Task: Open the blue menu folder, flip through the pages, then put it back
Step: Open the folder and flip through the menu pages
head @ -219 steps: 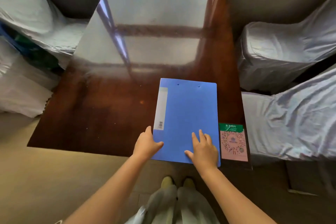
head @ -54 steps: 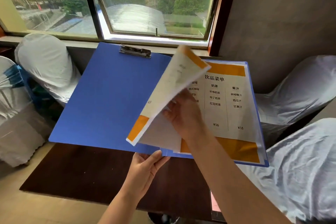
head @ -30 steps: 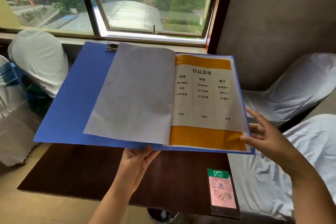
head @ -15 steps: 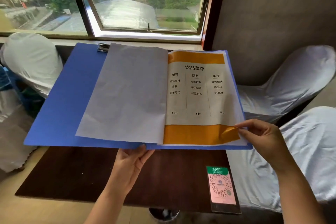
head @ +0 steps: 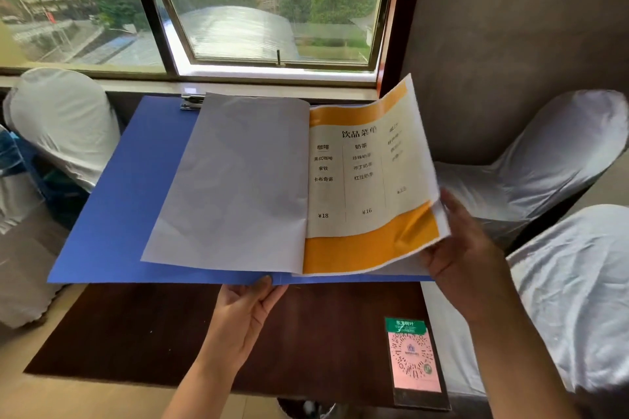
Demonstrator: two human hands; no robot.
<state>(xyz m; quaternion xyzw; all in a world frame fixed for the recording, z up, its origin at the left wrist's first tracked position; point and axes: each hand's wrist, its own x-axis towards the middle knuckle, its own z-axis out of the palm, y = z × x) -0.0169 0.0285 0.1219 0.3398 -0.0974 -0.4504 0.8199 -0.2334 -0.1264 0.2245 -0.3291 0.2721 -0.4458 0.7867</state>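
Your left hand [head: 250,311] grips the open blue menu folder [head: 126,201] at its spine, holding it above the dark wooden table [head: 163,333]. Your right hand [head: 459,248] pinches the orange-banded drinks page [head: 367,187], lifting its right edge.

Folder [head: 115,214]: smooth matt blue plastic, metal clip [head: 191,102]; paper pages [head: 238,187]; table [head: 143,333]: dark wood.

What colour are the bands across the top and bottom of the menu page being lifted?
Orange, on the cream menu page; clearest in the head view.
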